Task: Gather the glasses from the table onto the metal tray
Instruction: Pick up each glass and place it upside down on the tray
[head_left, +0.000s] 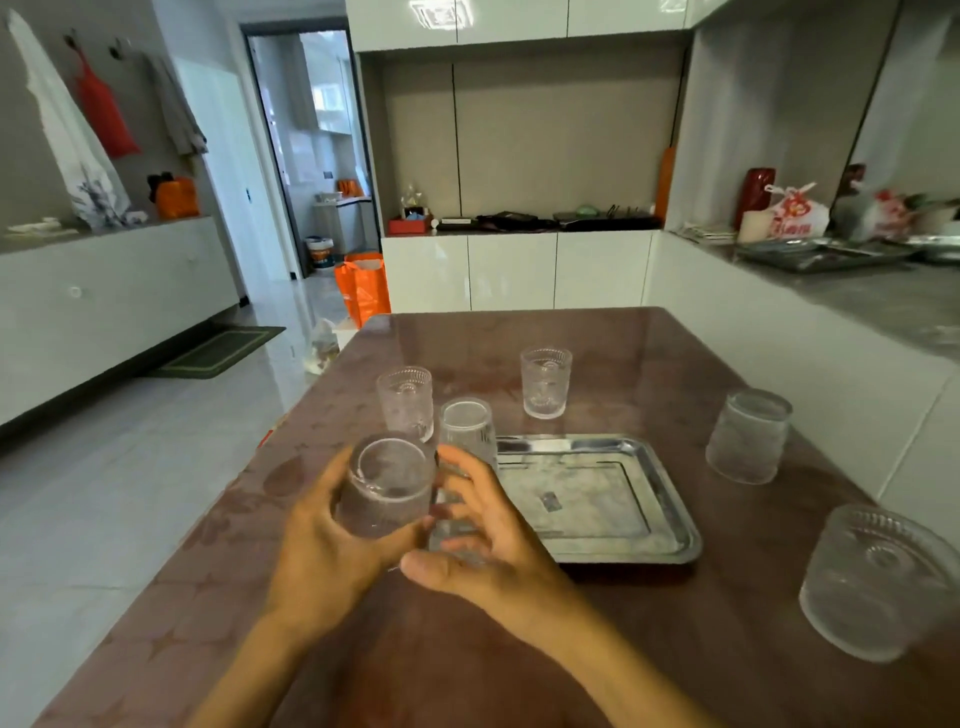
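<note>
Stainless, rectangular and shallow, the metal tray (613, 540) lies on the glossy brown table (571, 649) with its raised rim all round and its floor bare; no glass stands in it. The tray is the landmark for all positions below.

Just off the tray's left edge, the left hand (317, 551) is wrapped around a smooth clear tumbler (387, 486), fingers closed on its wall, the mouth facing the camera. The right hand (488, 540) is curled around a second clear tumbler (465, 431), which stands at the tray's left rim. Whether either tumbler rests on the table or is lifted cannot be determined.

Both held tumblers stand roughly upright, long axis vertical. The tray floor lies directly to their right, so the coming move is judged to be a short rightward carry over the rim. The right hand is nearer the tray.

Remaining ribbed, textured glasses:
- One upright glass (406, 402) beyond the tray's far-left corner.
- One upright glass (545, 382) beyond the far edge.
- One inverted glass (748, 436) to the right of the far-right corner.
- One inverted glass (878, 582) to the right of the near-right corner.

Wall ribbing should aid grip; smooth glass may slip.
</note>
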